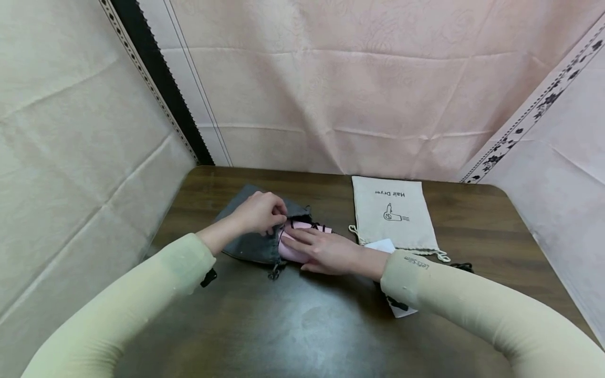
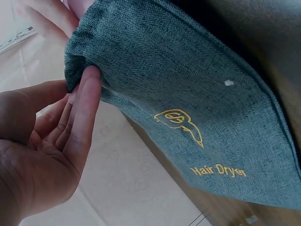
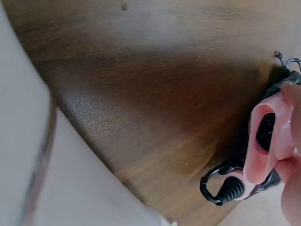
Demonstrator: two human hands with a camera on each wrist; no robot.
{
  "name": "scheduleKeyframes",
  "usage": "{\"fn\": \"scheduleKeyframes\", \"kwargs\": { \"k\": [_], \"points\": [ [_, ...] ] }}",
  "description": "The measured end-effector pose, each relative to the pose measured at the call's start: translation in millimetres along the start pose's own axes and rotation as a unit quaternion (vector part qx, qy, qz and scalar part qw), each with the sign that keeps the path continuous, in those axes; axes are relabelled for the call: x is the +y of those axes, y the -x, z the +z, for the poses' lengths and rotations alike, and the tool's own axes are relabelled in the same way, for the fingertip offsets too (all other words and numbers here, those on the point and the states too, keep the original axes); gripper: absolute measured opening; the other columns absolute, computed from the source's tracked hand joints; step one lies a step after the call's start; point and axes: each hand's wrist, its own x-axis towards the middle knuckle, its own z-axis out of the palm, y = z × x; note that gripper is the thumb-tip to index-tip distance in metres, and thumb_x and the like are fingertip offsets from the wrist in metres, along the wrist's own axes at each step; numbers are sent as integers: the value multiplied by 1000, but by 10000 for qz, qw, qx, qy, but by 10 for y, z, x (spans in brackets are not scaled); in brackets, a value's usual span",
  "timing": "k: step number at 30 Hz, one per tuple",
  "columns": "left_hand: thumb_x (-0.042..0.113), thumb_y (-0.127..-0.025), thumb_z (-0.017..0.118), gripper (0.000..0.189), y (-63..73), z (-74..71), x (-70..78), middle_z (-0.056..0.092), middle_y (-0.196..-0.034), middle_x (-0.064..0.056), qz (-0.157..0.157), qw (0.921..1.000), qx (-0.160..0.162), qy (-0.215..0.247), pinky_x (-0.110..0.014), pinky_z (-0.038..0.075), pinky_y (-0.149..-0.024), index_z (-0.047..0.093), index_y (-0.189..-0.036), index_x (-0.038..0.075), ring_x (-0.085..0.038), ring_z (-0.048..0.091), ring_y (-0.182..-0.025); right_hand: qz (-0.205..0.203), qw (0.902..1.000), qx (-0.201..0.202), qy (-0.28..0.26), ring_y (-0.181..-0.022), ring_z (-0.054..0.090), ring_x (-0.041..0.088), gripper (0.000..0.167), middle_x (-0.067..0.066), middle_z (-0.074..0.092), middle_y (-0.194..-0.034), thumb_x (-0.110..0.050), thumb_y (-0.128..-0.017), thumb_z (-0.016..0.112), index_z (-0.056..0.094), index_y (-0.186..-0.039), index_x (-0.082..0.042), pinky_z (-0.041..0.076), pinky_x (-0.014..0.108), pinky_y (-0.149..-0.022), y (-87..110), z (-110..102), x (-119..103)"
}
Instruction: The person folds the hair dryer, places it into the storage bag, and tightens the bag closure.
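Observation:
A dark grey-blue drawstring bag (image 1: 250,247) lies on the table, and the left wrist view shows yellow "Hair Dryer" lettering on its cloth (image 2: 150,94). My left hand (image 1: 262,211) pinches the gathered edge of the bag's mouth between thumb and fingers. Partly inside that mouth is a pink hair dryer (image 1: 290,252); the rest of it is hidden by the cloth. My right hand (image 1: 328,252) holds the dryer's outer end, fingers laid over the top. In the right wrist view, the pink nozzle (image 3: 256,165) faces out beside a ribbed black cord end (image 3: 230,189) with a loop.
A cream drawstring bag (image 1: 402,210) printed "Hair Dryer" lies flat at the back right. Under my right forearm is a white flat item (image 1: 380,245), partly hidden. Black cord (image 1: 463,266) shows beyond that sleeve. Pale cloth (image 1: 307,105) hangs behind the table.

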Motion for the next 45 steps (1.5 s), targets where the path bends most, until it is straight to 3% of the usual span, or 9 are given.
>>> {"fn": "scheduleKeyframes", "kwargs": {
  "k": [3, 9, 13, 19, 27, 33, 45],
  "points": [
    [12, -105, 69, 17, -1, 0, -11, 77, -92, -5, 5, 10000, -4, 83, -28, 60, -55, 76, -116, 1, -15, 72, -62, 72, 10000, -39, -44, -150, 47, 38, 77, 17, 43, -167, -37, -101, 75, 42, -164, -6, 45, 48, -118, 65, -50, -6],
    [11, -105, 68, 18, 23, -33, -11, 77, -93, -7, -17, 9999, 53, 138, -29, 61, -56, 76, -118, 0, -16, 72, -63, 281, 9991, 256, -203, -145, 52, 39, 78, 19, 50, -161, -35, -96, 81, 48, -159, -3, 42, 51, -120, 281, -116, -15],
    [11, -105, 68, 19, 37, -41, -13, 77, -93, -7, -43, 9999, 47, 118, -29, 61, -56, 75, -118, 0, -17, 72, -63, 395, 9989, 184, -193, -146, 51, 41, 82, 20, 50, -161, -39, -96, 81, 45, -160, -2, 39, 53, -122, 349, -93, -13],
    [12, -105, 68, 18, 42, -33, -15, 77, -93, -7, -65, 10000, 1, 73, -28, 60, -56, 75, -117, 1, -16, 72, -63, 772, 9966, 100, -262, -153, 42, 39, 86, 17, 44, -166, -46, -99, 76, 38, -165, -6, 30, 63, -125, 306, -38, 22],
    [12, -106, 68, 18, 44, -11, -40, 77, -91, -6, 27, 10000, 18, 89, -29, 60, -56, 75, -118, 1, -16, 71, -63, 888, 9950, 230, -395, -152, 42, 41, 87, 15, 47, -165, -48, -98, 76, 39, -165, -5, 36, 65, -120, 214, 49, 21],
    [12, -105, 68, 17, 47, 0, -39, 77, -92, -6, 57, 9999, 120, 45, -28, 60, -55, 76, -116, 2, -15, 71, -62, 830, 9958, 320, -197, -150, 44, 38, 93, 16, 52, -160, -52, -95, 78, 39, -163, -3, 40, 61, -119, 149, 130, 26],
    [13, -105, 69, 17, 23, 31, -21, 78, -89, -5, 36, 9998, 123, 182, -29, 60, -54, 77, -115, 2, -15, 71, -60, 911, 9950, 345, -226, -144, 52, 31, 81, 11, 57, -156, -43, -97, 77, 45, -162, -7, 44, 53, -117, 112, 87, 80]
  ]
}}
